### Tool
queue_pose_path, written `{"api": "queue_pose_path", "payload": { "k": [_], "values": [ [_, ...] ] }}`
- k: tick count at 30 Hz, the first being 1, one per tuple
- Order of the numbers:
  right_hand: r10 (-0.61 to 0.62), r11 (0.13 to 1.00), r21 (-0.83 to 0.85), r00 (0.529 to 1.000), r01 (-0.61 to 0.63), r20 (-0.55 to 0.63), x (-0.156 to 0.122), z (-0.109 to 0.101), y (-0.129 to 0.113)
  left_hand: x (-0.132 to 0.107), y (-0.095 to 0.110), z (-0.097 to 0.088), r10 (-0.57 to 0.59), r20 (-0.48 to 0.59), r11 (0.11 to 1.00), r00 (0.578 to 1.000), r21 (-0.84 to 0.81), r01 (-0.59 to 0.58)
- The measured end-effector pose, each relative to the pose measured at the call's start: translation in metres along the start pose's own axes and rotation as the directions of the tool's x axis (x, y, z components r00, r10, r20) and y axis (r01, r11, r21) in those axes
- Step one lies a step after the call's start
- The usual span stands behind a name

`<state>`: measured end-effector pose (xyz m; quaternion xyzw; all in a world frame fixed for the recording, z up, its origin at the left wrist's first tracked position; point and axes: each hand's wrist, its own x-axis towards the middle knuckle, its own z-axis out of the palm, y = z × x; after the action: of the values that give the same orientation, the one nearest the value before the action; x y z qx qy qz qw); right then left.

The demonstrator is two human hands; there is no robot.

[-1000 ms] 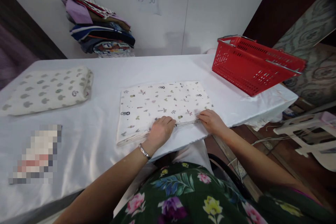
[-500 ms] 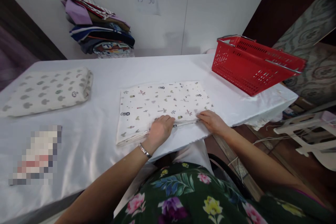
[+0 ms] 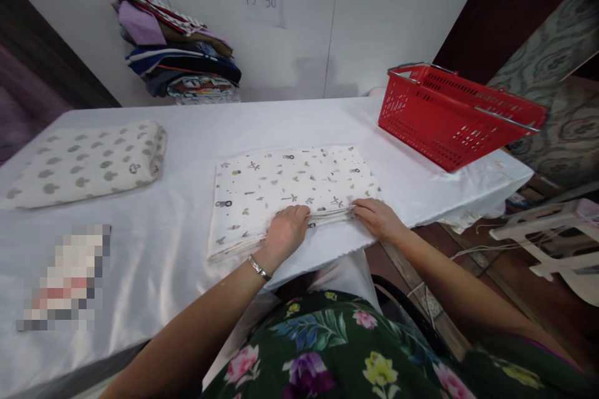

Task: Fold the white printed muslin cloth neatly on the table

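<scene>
A folded white cloth [image 3: 290, 177] with small plant and figure prints lies flat on the white-covered table in front of me. My left hand [image 3: 286, 227], a metal bracelet at its wrist, grips the cloth's near edge around the middle, fingers on top. My right hand [image 3: 377, 217] pinches the same edge near its right corner. Several layers show along the edge between the hands. Both thumbs are mostly hidden.
Another folded cloth with grey prints [image 3: 88, 165] lies at the left, a pixelated flat item [image 3: 65, 280] nearer me. A red basket [image 3: 449, 118] stands back right. Stacked fabrics [image 3: 182, 56] sit behind the table. A white plastic stool [image 3: 556, 243] is at the right.
The cloth's near edge by my right hand is lifted slightly, showing more of the layers. Both hands stay in nearly the same place.
</scene>
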<state>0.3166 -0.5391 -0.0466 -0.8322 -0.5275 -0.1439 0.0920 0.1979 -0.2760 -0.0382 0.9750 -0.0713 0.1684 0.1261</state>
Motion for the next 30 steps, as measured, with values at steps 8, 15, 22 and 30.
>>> {"api": "queue_pose_path", "payload": {
  "k": [8,15,22,30],
  "values": [
    [0.035,0.999,-0.019,0.999,-0.036,-0.039,0.001,0.004,-0.004,-0.002,-0.001,0.000,0.036,0.000,0.999,0.999,0.032,-0.036],
    [0.082,0.981,0.187,0.990,-0.059,-0.113,-0.005,0.004,-0.006,-0.007,-0.004,0.002,0.197,-0.011,0.980,0.980,-0.021,-0.197],
    [0.105,0.963,0.259,0.989,-0.076,-0.100,-0.008,-0.002,-0.010,-0.006,-0.001,0.001,0.198,0.038,0.980,0.979,0.004,-0.198],
    [0.138,0.953,0.285,0.984,-0.100,-0.117,-0.007,-0.002,-0.011,-0.007,-0.002,0.004,0.178,-0.006,0.981,0.984,-0.081,-0.178]
  ]
}}
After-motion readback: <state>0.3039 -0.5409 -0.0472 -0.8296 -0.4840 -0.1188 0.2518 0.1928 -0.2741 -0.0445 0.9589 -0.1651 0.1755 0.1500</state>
